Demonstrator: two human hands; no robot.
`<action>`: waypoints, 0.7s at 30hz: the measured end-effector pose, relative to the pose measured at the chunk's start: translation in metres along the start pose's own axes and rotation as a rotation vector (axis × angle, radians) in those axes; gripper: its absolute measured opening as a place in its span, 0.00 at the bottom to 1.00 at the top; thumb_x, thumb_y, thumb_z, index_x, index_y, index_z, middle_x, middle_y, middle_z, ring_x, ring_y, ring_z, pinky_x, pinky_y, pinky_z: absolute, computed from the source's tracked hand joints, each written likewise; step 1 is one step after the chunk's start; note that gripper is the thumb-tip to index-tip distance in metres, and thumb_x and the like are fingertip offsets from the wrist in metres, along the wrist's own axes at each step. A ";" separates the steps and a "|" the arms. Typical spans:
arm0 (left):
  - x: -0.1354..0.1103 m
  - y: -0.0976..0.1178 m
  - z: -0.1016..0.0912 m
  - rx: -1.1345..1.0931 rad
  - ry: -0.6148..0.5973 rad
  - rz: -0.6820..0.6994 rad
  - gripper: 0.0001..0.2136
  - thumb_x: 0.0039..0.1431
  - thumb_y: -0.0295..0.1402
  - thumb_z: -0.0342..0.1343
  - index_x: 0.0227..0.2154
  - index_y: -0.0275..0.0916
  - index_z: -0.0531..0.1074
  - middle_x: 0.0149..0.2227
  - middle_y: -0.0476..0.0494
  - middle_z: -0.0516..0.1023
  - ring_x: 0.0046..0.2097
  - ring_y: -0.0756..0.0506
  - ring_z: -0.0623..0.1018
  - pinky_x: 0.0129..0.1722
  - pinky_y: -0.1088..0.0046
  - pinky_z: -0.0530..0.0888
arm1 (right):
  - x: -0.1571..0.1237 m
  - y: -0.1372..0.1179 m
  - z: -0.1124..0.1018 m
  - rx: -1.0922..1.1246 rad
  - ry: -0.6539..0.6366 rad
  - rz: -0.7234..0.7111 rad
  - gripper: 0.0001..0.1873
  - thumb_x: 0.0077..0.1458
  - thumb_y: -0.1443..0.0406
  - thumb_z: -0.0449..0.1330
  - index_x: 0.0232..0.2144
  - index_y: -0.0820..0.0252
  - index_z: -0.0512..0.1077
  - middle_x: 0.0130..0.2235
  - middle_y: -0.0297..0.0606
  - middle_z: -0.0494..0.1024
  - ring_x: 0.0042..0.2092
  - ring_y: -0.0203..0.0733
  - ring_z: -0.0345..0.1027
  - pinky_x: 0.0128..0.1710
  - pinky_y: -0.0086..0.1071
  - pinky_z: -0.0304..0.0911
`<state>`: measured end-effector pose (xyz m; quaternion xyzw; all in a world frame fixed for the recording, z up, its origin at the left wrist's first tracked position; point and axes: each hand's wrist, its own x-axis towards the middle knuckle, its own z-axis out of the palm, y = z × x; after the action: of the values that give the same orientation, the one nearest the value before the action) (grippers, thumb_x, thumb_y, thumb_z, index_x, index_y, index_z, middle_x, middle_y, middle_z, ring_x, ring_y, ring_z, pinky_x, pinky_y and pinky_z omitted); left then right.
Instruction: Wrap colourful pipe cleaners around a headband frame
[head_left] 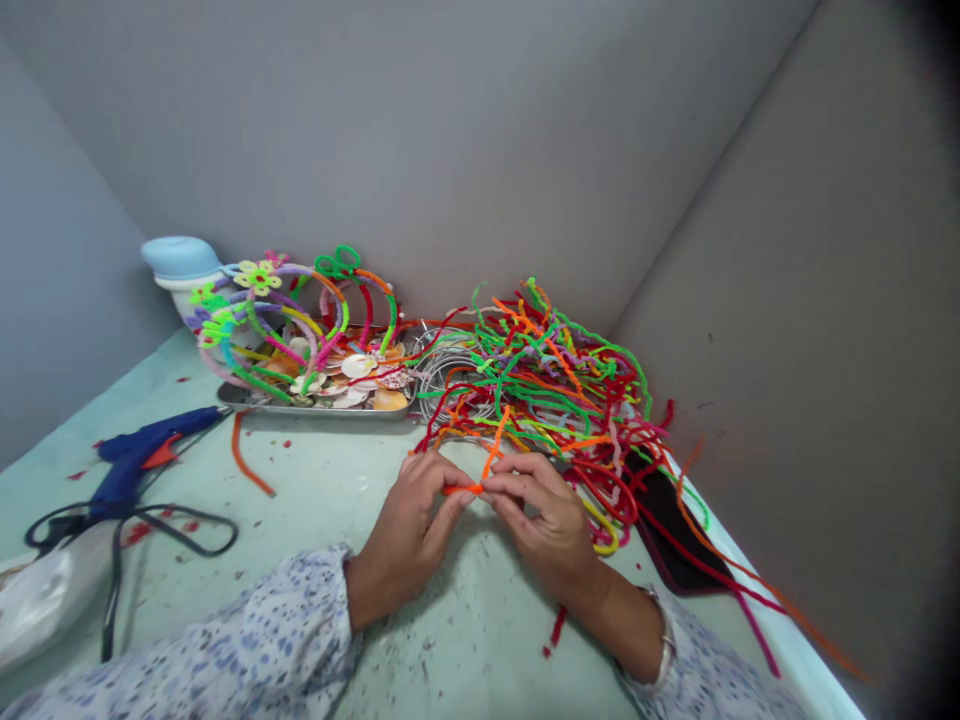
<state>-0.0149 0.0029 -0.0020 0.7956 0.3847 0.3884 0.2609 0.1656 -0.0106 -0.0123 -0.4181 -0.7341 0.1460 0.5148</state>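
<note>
**A:** What does each grip have hold of?

**B:** Both are closed on one orange pipe cleaner (465,489), pinched between the fingertips of the left hand (409,530) and the right hand (544,520).

**A:** How does it lie?

**B:** A short length runs crosswise between the hands, roughly level. Another strand rises from the pinch, away from the person, and leans right, so the right hand is nearer to it.

**A:** And beyond the hands?

**B:** Just ahead is a heap of multicoloured pipe cleaners (547,370), partly over a dark flat case (667,530). Left of the heap, a coil of wire (450,370) sits beside a steel tray (315,412) of seashells (358,366) and pipe-cleaner hoops (330,300). Further left on the desk (450,640) lie a blue hot glue gun (142,460), its black cord (180,520), and a stray red-orange pipe cleaner (247,455).
</note>
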 end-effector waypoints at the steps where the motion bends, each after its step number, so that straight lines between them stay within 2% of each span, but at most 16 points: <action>1: 0.000 0.000 0.000 -0.002 0.003 0.000 0.05 0.65 0.31 0.48 0.36 0.40 0.69 0.35 0.45 0.72 0.40 0.44 0.70 0.43 0.65 0.65 | 0.001 -0.001 0.000 0.003 -0.007 -0.001 0.09 0.57 0.70 0.59 0.37 0.54 0.76 0.38 0.39 0.74 0.40 0.40 0.71 0.39 0.35 0.69; 10: -0.001 -0.001 0.000 0.023 0.005 0.024 0.05 0.64 0.30 0.48 0.36 0.40 0.69 0.36 0.45 0.73 0.40 0.45 0.70 0.45 0.64 0.64 | 0.002 0.000 0.001 0.019 -0.103 0.038 0.06 0.59 0.70 0.56 0.37 0.56 0.71 0.36 0.37 0.75 0.39 0.39 0.71 0.39 0.32 0.69; 21: 0.000 0.000 0.001 0.027 0.013 0.023 0.05 0.64 0.30 0.48 0.36 0.41 0.68 0.36 0.45 0.72 0.41 0.44 0.70 0.45 0.63 0.64 | 0.000 0.001 0.003 -0.010 -0.055 0.008 0.06 0.58 0.69 0.57 0.37 0.55 0.72 0.35 0.37 0.75 0.39 0.40 0.71 0.39 0.34 0.68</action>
<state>-0.0147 0.0026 -0.0028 0.8009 0.3823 0.3915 0.2431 0.1639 -0.0089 -0.0140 -0.4193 -0.7470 0.1557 0.4918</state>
